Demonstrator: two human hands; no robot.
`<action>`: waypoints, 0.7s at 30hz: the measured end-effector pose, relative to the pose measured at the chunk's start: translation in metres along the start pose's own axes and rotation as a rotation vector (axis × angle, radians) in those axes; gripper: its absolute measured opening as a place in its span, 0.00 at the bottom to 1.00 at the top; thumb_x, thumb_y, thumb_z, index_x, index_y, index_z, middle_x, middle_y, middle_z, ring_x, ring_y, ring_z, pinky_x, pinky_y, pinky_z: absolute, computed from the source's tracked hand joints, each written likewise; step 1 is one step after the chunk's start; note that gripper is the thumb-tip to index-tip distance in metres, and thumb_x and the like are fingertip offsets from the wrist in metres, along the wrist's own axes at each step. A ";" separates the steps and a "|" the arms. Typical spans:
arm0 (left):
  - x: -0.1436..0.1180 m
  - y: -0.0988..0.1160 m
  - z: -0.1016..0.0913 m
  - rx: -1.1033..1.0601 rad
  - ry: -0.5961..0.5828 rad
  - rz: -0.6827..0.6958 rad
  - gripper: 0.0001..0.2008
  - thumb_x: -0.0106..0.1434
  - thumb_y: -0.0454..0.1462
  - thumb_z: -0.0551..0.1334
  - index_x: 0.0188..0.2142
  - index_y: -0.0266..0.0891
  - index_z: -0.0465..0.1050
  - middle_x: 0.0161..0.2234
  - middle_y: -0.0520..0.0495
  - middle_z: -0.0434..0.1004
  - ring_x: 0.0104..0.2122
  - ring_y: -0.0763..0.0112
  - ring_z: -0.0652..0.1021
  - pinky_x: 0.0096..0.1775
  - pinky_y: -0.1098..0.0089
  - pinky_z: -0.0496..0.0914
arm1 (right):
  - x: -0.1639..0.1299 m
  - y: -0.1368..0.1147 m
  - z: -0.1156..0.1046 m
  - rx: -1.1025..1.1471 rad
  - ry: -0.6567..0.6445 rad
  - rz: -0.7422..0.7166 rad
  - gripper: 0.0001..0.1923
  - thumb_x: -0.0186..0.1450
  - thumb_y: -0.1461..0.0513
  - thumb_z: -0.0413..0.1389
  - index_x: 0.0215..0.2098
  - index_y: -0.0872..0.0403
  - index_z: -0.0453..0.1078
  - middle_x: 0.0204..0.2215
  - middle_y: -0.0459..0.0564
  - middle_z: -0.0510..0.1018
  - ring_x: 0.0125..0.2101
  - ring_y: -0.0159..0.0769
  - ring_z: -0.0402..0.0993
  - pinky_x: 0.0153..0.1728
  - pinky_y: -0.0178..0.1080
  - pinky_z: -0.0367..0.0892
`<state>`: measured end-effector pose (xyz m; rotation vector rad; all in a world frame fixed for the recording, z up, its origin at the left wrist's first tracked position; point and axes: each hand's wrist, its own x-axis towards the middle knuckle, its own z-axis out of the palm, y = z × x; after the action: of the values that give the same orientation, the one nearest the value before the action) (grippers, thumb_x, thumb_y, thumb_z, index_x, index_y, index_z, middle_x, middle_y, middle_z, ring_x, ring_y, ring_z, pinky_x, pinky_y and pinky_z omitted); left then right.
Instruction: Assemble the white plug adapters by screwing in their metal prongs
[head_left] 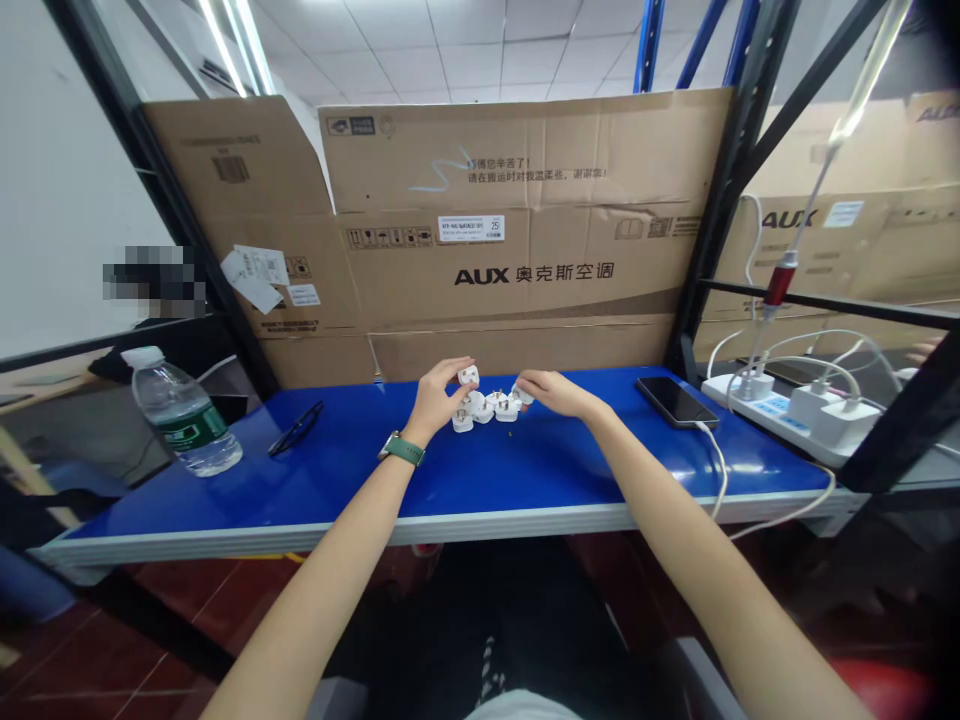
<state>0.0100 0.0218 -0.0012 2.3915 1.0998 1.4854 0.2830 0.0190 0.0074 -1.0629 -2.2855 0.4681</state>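
My left hand, with a green-strapped watch at its wrist, pinches a white plug adapter between thumb and fingers. That adapter is held just above a small cluster of similar white plug adapters, several of them with metal pins showing. At the cluster's right end, my right hand has its fingers closed around another white adapter, partly hidden by the fingertips. Both hands are over the blue tabletop.
To the left stand a water bottle and folded black glasses. A phone with a white cable lies right, beside a loaded power strip. Cardboard walls off the back. Another person sits beyond the left frame post.
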 end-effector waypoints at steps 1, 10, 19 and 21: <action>0.000 0.000 0.002 -0.028 -0.009 -0.007 0.22 0.66 0.43 0.66 0.57 0.41 0.76 0.58 0.41 0.76 0.53 0.58 0.78 0.55 0.59 0.74 | 0.001 -0.002 0.001 0.019 0.042 -0.035 0.19 0.76 0.53 0.45 0.44 0.55 0.74 0.37 0.53 0.83 0.40 0.39 0.77 0.45 0.37 0.67; -0.005 0.007 0.021 -0.195 -0.116 -0.008 0.24 0.58 0.43 0.73 0.53 0.40 0.77 0.52 0.41 0.80 0.50 0.56 0.80 0.55 0.57 0.74 | 0.003 -0.008 0.011 0.235 0.149 -0.141 0.22 0.76 0.49 0.45 0.53 0.54 0.73 0.49 0.54 0.80 0.48 0.41 0.74 0.54 0.43 0.67; 0.016 0.019 0.006 -0.771 -0.447 -0.279 0.38 0.59 0.44 0.75 0.65 0.38 0.65 0.59 0.31 0.76 0.58 0.50 0.78 0.56 0.54 0.74 | 0.000 -0.017 -0.001 0.256 0.290 -0.339 0.21 0.70 0.52 0.58 0.57 0.52 0.73 0.54 0.55 0.78 0.50 0.44 0.74 0.45 0.40 0.67; 0.020 0.017 -0.002 -0.790 -0.560 -0.293 0.37 0.59 0.43 0.75 0.64 0.38 0.66 0.60 0.30 0.75 0.57 0.50 0.78 0.55 0.54 0.74 | 0.000 -0.018 -0.001 0.290 0.263 -0.298 0.22 0.67 0.52 0.61 0.55 0.53 0.73 0.53 0.54 0.79 0.48 0.43 0.75 0.39 0.37 0.66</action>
<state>0.0225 0.0216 0.0226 1.7977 0.5453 0.8317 0.2737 0.0077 0.0178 -0.5907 -2.0216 0.4865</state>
